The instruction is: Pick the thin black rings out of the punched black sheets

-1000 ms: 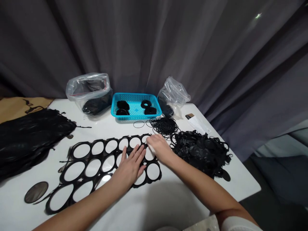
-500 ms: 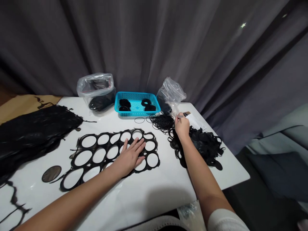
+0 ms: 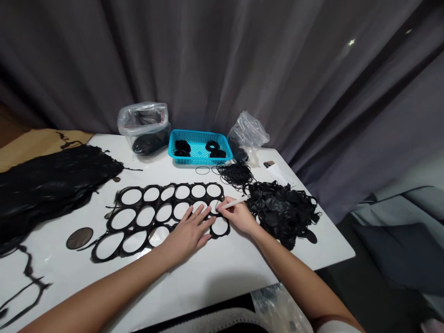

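A thin black sheet point(image 3: 116, 231) with rows of round holes lies flat on the white table. Spread over its lower right part is my left hand point(image 3: 190, 231), palm down with the fingers apart. My right hand point(image 3: 241, 217) pinches a slim white pen-like tool point(image 3: 237, 201). Its fingertips are at a hole near the sheet's right edge; the tool's tip is too small to make out. Just right of that hand is a heap of black discs and scraps point(image 3: 282, 212). Behind it sits a tangle of thin black rings point(image 3: 236, 174).
A blue basket point(image 3: 199, 160) with black ring bundles stands at the back, between two clear plastic bags point(image 3: 143, 118) holding black pieces. Stacked black sheets point(image 3: 52, 185) cover the left side. A dark disc point(image 3: 79, 238) lies left of the holed sheet.
My right hand has come from beside the ring tangle down and left to the holed sheet, bringing the pen-like tool along. My left hand stays flat on the sheet.
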### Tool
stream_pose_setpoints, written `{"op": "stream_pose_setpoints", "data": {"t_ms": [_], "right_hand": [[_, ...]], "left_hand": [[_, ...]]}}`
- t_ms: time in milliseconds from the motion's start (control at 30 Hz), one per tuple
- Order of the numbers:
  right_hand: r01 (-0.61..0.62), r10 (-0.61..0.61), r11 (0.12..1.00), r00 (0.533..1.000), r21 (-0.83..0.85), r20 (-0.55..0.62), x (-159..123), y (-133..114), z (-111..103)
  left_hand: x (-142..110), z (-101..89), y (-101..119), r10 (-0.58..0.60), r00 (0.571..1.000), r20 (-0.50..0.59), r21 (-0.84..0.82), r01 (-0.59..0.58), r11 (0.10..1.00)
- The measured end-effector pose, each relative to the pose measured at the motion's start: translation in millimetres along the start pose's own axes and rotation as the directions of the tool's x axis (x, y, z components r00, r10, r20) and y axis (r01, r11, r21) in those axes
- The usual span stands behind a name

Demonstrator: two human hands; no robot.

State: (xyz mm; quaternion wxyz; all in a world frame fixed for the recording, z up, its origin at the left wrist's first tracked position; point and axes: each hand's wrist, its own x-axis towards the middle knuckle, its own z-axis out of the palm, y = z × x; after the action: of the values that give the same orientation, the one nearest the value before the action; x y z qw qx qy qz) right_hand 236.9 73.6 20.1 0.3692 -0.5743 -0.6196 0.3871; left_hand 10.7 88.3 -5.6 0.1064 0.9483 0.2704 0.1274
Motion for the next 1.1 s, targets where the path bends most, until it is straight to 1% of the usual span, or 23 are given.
{"op": "stream_pose_setpoints", "data": {"t_ms": [133, 200, 400, 567, 633, 700, 800, 867, 933, 1000, 1033, 1067, 1100], "right_hand": [[0.002, -0.002, 1.0, 0.999, 0.011, 0.038, -5, -3, -2], [0.01, -0.009, 1.0, 0.999, -0.017, 0.047, -6, -3, -2], [0.038, -0.035, 0.996, 0.998, -0.074, 0.043, -6, 0, 2], [0.073, -0.07, 0.991, 0.997, -0.109, 0.035, -6, 1, 3], [0.103, -0.099, 0.984, 0.995, -0.146, 0.033, -6, 0, 3], [0.159, -0.155, 0.967, 0.987, -0.201, 0.038, -6, 0, 4], [0.275, -0.269, 0.917, 0.961, -0.289, 0.062, -12, -1, 6], [0.342, -0.327, 0.862, 0.939, -0.373, 0.106, -19, -2, 10], [0.405, -0.361, 0.775, 0.914, -0.484, 0.188, -23, -2, 14], [0.443, -0.37, 0.685, 0.896, -0.579, 0.247, -20, -2, 13], [0.432, -0.371, 0.656, 0.898, -0.619, 0.234, -14, -1, 9], [0.39, -0.37, 0.642, 0.912, -0.66, 0.179, -6, 0, 2], [0.316, -0.363, 0.642, 0.928, -0.698, 0.086, 4, 2, -8]], "left_hand": [[-1, -9.3, -2, 0.001, 0.999, 0.05, -0.079, 0.003, 0.997], [-2, -11.7, -2, 0.007, 0.999, 0.047, -0.096, -0.002, 0.995], [-4, -6.0, 2, -0.012, 1.0, 0.01, -0.037, 0.013, 0.999], [-4, -3.3, 3, -0.02, 1.0, -0.019, -0.039, 0.02, 0.999], [-4, -3.0, 3, -0.017, 1.0, -0.026, -0.037, 0.016, 0.999], [-5, -2.4, 3, -0.015, 1.0, -0.024, -0.029, 0.014, 0.999], [-5, -0.5, 2, -0.01, 0.999, -0.043, -0.028, 0.009, 1.0], [-6, 0.5, 2, -0.008, 0.998, -0.062, -0.035, 0.006, 0.999], [-6, 0.6, 1, -0.011, 0.998, -0.058, -0.035, 0.009, 0.999], [-6, -0.4, 2, -0.014, 0.999, -0.037, -0.029, 0.013, 1.0], [-6, -1.0, 2, -0.015, 1.0, -0.024, -0.025, 0.015, 1.0], [-6, -1.5, 2, -0.016, 1.0, -0.013, -0.023, 0.016, 1.0], [-6, -1.9, 2, -0.017, 1.0, -0.004, -0.021, 0.017, 1.0]]}}
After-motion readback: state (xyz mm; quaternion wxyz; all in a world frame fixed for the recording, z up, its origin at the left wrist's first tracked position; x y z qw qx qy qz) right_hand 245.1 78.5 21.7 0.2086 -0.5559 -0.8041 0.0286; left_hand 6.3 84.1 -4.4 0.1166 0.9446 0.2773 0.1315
